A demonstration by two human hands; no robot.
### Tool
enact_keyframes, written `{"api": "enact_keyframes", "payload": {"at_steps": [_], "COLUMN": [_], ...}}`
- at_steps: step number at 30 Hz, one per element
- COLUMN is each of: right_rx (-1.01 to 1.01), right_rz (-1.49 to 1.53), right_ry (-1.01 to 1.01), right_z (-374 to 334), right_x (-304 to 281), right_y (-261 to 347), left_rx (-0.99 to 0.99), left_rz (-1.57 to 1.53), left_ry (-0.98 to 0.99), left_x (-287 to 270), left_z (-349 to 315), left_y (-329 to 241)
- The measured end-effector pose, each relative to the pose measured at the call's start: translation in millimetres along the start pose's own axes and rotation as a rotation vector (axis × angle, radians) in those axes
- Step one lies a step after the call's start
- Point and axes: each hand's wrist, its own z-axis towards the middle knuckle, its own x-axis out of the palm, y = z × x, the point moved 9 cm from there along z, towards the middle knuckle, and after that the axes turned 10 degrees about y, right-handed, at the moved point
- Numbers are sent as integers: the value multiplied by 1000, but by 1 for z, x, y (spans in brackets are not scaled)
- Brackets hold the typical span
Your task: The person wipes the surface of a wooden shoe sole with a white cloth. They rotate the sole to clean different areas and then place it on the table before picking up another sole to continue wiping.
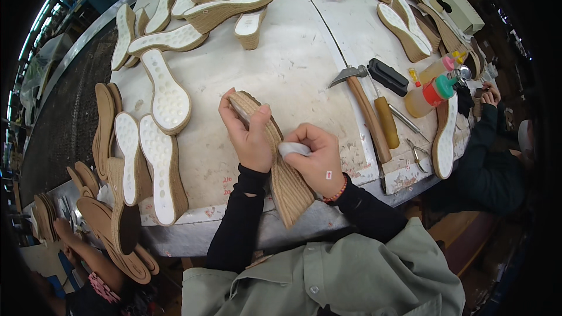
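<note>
A wedge shoe sole [291,190] wrapped in tan woven rope is held up at the near edge of the table, its thick heel end toward me. My left hand [249,131] grips its narrower front end, thumb on one side and fingers round the other. In my right hand [319,155] a small whitish wad [294,149], perhaps cloth, is pinched between thumb and fingers. That wad presses against or lies right beside the sole's woven side; I cannot tell which.
On the left lie several wedge soles [170,90] with white dimpled tops. To the right are a hammer [366,111], a wooden-handled tool [386,123], a black brush-like block [387,76], pliers [418,155] and glue bottles [426,98]. Other people's hands [490,95] work at both sides.
</note>
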Motion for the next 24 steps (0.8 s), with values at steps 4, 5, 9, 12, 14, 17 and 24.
{"api": "enact_keyframes", "payload": {"at_steps": [4,5,9,12,14,17,24], "right_rx": [-32,-43,-101,-64,-88,-56,-75], "right_rz": [-50,-55,-66,-124,-83,-68,-24], "right_ry": [64,53,-1,68,7,31,-22], "right_z": [-6,-1,3,-1,7,5,7], "right_x": [3,5,3,3,2,7,5], "right_y": [1,2,5,0,8,10,11], "left_rx": [9,14,21,32,28,15,7], "left_rz": [18,22,38,60,47,36,50], "left_ry": [19,20,10,-3,18,16,-1], "left_x": [3,3,0,0,3,2,-1], "left_z": [-2,-2,-1,-1,-2,-1,-2], "left_y": [-1,-1,1,1,0,-2,3]}}
